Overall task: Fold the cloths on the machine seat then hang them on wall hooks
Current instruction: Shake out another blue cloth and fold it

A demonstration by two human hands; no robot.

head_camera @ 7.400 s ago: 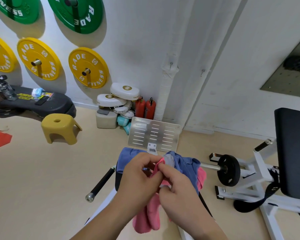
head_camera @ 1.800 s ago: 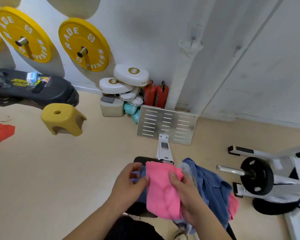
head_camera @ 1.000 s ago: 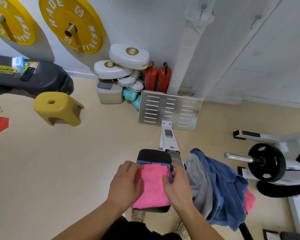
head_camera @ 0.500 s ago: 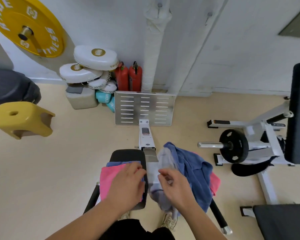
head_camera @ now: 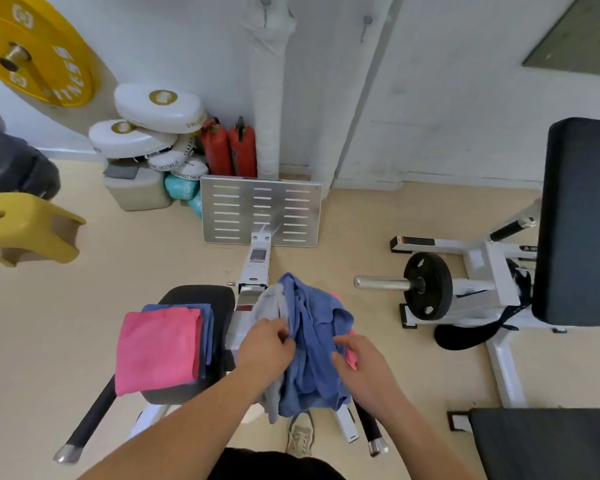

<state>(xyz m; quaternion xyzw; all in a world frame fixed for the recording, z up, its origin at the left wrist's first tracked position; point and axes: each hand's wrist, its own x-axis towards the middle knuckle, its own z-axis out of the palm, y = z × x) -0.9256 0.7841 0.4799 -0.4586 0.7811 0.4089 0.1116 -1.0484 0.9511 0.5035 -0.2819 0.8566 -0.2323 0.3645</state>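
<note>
So my left grip (head_camera: pixel 265 344) had its fingers curled into the left edge of the crumpled blue cotton cloth (head_camera: pixel 312 341). The rumpled grey cloth (head_camera: pixel 272 303) lay right against those fingers, and I honestly couldn't tell if some of it was pinched in too. My right grip (head_camera: pixel 364 362) was curled onto the same blue cloth's right edge, with a bit of loose pink cloth (head_camera: pixel 351 358) poking out underneath. That whole unfolded heap hung over the white machine frame (head_camera: pixel 257 271), just to the right of the black padded machine seat (head_camera: pixel 201 296).

On the seat itself sat the folded pink towel (head_camera: pixel 156 348). It lay flat on a folded blue towel (head_camera: pixel 207 323), whose edge peeked out along the top and right side. Neither grip was touching that stack.

Up on the white wall were two small metal wall hooks (head_camera: pixel 264 1) (head_camera: pixel 367 20), both bare. A silver slotted footplate (head_camera: pixel 260 211) stood at the far end of the frame, with two red fire extinguishers (head_camera: pixel 229 147) behind it. A yellow plastic stool (head_camera: pixel 25 230) was off to my left.
</note>
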